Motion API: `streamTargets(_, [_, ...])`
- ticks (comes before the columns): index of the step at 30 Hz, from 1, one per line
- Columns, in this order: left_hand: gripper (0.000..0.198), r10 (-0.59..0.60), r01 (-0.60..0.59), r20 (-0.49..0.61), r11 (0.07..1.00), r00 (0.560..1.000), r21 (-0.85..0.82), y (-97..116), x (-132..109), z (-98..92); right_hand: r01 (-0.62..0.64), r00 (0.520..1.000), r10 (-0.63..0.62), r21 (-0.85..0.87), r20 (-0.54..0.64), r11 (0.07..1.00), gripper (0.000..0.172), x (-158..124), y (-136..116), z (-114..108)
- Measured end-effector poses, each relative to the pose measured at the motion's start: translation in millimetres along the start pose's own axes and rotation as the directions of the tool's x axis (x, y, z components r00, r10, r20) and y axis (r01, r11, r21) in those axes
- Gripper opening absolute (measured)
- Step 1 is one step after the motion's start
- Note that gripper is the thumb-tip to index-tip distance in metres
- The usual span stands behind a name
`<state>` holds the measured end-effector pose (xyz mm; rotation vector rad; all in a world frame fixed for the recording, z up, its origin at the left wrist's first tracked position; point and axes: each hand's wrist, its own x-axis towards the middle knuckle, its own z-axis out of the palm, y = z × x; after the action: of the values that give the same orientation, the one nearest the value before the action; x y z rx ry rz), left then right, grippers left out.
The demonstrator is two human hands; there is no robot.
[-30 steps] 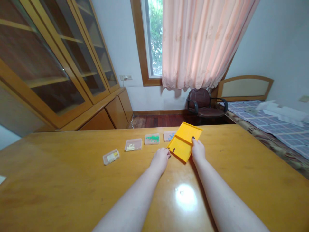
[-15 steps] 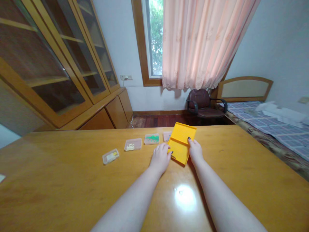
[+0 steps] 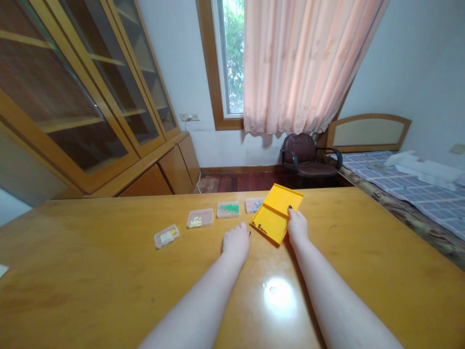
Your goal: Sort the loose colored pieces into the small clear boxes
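A yellow tray [image 3: 276, 212] with a divider lies tilted on the wooden table [image 3: 109, 271], with a few tiny dark bits near its left corner. My right hand [image 3: 298, 227] grips its right edge, fingers curled over the rim. My left hand [image 3: 236, 242] rests on the table just left of the tray, fingers curled, not touching it. Several small clear boxes sit in a row to the left: one with blue bits [image 3: 253, 204], one with green bits [image 3: 228, 209], one with pale bits [image 3: 200, 218] and one with yellow and white pieces [image 3: 166, 236].
A dark brown armchair [image 3: 308, 157] stands beyond the table under a pink curtain [image 3: 301, 63]. A bed [image 3: 417, 194] with a checked cover runs along the right. Glass-door wooden cabinets [image 3: 90, 106] line the left wall. A white scrap [image 3: 3, 270] lies at the table's left edge.
The tray swung left then back to the right under my right hand. My left hand let go of its corner and drew back towards me.
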<state>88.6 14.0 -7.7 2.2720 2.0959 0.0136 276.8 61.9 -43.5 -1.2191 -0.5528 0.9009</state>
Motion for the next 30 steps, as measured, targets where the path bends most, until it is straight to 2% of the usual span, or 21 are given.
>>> streamTargets(8, [0.015,0.025,-0.025,0.027,1.000,0.999,0.005,-4.8,5.6,2.1,0.039,0.998,-0.038,-0.028,0.049,0.999,0.036,0.7,6.6,-0.5])
streamTargets(13, [0.018,0.018,-0.016,0.070,1.000,0.997,-0.024,-4.5,3.9,-5.3,0.040,0.995,-0.037,-0.030,0.092,0.999,0.036,-3.6,4.0,0.4])
streamTargets(15, [0.020,-0.011,0.014,0.047,0.998,0.999,-0.067,-4.9,4.6,-8.9,0.033,0.994,-0.031,-0.019,0.106,0.999,0.036,-5.5,2.0,0.8])
streamTargets(17, [0.021,-0.011,0.007,-0.027,0.989,1.000,-0.148,-5.6,6.6,-10.5,0.031,0.993,-0.029,-0.014,0.117,0.999,0.036,-8.7,-1.4,2.0])
streamTargets(19, [0.022,0.063,-0.095,-0.127,0.960,0.990,-0.263,-6.0,8.9,-9.2,0.024,0.990,-0.022,-0.013,0.136,1.000,0.036,-13.7,-6.1,4.2])
streamTargets(21, [0.018,0.182,-0.246,-0.205,0.901,0.962,-0.356,-5.5,10.3,-6.0,0.006,0.984,-0.004,-0.011,0.177,1.000,0.035,-19.5,-11.4,7.0])
streamTargets(24, [0.030,0.284,-0.366,-0.256,0.849,0.924,-0.381,-3.4,8.7,-2.5,-0.012,0.973,0.016,-0.021,0.229,1.000,0.036,-24.6,-16.5,9.2])
streamTargets(27, [0.033,0.223,-0.299,-0.264,0.906,0.938,-0.299,-1.0,3.3,-4.8,0.014,0.976,-0.007,-0.027,0.219,1.000,0.037,-20.2,-15.5,6.7])
streamTargets(30, [0.026,0.069,-0.113,-0.247,0.979,0.967,-0.169,-0.9,-1.7,-7.9,0.048,0.990,-0.044,-0.021,0.135,0.999,0.036,-10.0,-10.3,1.9])
